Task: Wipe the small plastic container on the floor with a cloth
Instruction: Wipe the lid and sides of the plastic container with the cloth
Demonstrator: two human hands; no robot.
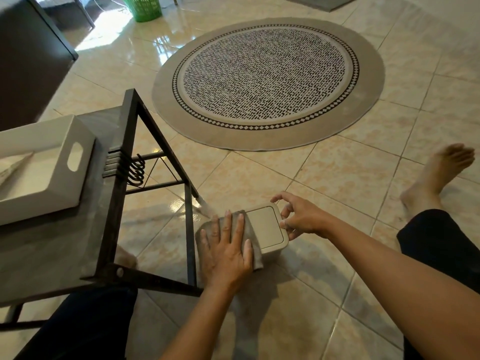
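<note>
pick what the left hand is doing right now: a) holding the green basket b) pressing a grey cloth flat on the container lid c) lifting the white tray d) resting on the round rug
b: the left hand lies flat on the grey cloth spread over the small container, while the right hand steadies its far side.

The container (267,228) stands on the floor (337,183), just right of the bench (52,242). A cloth (253,240) lies over its left part under the left hand (228,252); the right hand (301,216) touches its right edge. A tray (44,162) sits on the bench. A rug (267,81) lies beyond, a basket (142,7) farther back left.
</note>
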